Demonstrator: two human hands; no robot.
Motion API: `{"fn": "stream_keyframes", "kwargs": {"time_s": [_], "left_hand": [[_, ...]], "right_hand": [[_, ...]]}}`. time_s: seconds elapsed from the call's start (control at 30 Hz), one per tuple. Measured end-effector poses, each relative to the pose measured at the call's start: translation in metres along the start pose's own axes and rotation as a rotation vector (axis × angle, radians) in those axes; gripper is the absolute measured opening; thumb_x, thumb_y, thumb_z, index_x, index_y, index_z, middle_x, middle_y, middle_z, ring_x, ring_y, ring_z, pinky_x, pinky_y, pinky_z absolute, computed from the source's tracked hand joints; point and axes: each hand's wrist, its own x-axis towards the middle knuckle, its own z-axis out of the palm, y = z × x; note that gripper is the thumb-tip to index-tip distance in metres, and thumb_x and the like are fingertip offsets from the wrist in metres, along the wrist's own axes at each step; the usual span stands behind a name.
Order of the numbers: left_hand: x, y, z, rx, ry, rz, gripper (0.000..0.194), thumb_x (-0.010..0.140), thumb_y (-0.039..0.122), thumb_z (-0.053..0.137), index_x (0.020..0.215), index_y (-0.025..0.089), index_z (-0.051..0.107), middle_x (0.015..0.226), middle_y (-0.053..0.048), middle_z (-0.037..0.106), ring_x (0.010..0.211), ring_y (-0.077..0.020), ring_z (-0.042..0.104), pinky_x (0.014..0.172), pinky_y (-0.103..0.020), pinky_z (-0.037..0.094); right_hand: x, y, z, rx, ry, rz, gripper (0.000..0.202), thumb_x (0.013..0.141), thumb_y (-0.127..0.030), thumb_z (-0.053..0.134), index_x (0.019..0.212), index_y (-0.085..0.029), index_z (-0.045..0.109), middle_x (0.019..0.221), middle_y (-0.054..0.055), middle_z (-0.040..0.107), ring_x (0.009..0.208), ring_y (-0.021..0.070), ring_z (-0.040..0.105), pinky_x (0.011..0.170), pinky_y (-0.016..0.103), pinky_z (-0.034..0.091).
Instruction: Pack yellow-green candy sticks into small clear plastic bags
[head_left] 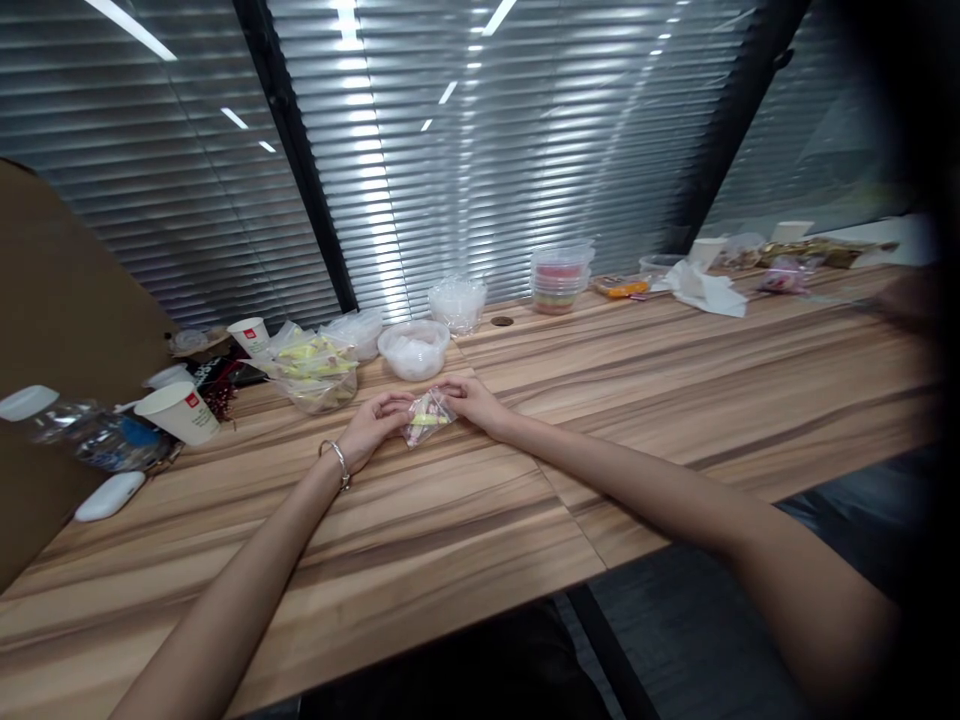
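A small clear plastic bag (429, 418) with pink and yellow pieces inside lies between my two hands, just above or on the wooden table. My left hand (373, 428), with a silver bracelet at the wrist, pinches the bag's left edge. At its upper right edge, the fingers of my right hand (474, 402) are closed on the same bag. Right behind the hands stands a clear round bowl (414, 350) holding whitish, see-through contents. To the left of it, a clear bowl (315, 385) is heaped with yellow-filled bags (311, 352).
Paper cups (180, 412), a plastic bottle (112, 440) and a white case (110, 496) stand at left near a brown panel (67, 300). Stacked plastic tubs (559, 278), an orange-handled item (628, 290) and a crumpled tissue (703, 288) line the back right.
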Motion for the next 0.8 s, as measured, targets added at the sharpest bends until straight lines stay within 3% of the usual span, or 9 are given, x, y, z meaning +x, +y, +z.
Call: {"fn": "stream_keyframes", "kwargs": {"time_s": [0.17,0.3,0.53,0.8], "left_hand": [[0.0009,-0.0016,-0.0001,-0.073,0.082,0.042,0.04,0.068,0.022,0.069,0.106,0.019,0.055,0.104,-0.006,0.059,0.092,-0.0185,0.057,0.076,-0.032,0.05],[0.0004,-0.0015,0.0006,-0.076,0.061,0.058,0.035,0.069,0.021,0.067,0.102,0.017,0.057,0.104,-0.006,0.058,0.093,-0.0186,0.056,0.077,-0.031,0.049],[-0.0006,0.0039,0.0054,-0.101,-0.038,0.015,0.029,0.074,0.03,0.065,0.099,0.015,0.06,0.103,-0.007,0.06,0.091,-0.019,0.057,0.084,-0.035,0.046],[0.0046,-0.0059,0.0001,-0.037,0.035,0.009,0.031,0.074,0.037,0.065,0.095,0.013,0.063,0.095,-0.007,0.062,0.088,-0.0183,0.057,0.08,-0.033,0.048]], "right_hand": [[-0.0025,-0.0103,0.0013,0.0,0.05,0.019,0.037,0.082,-0.047,0.052,0.099,-0.017,0.065,0.086,0.005,0.065,0.072,0.0127,0.056,0.065,0.024,0.043],[-0.0019,-0.0097,0.0026,-0.068,0.0,-0.035,0.031,0.078,-0.042,0.06,0.093,-0.016,0.065,0.088,0.005,0.065,0.077,0.0135,0.056,0.07,0.025,0.043],[0.0008,-0.0029,0.0006,-0.074,0.022,-0.022,0.025,0.077,-0.037,0.06,0.086,-0.014,0.065,0.079,0.003,0.063,0.07,0.0121,0.054,0.068,0.025,0.042],[-0.0009,-0.0035,0.0029,-0.088,-0.001,-0.033,0.028,0.078,-0.042,0.059,0.085,-0.015,0.063,0.08,0.002,0.061,0.07,0.0118,0.052,0.066,0.024,0.041]]}}
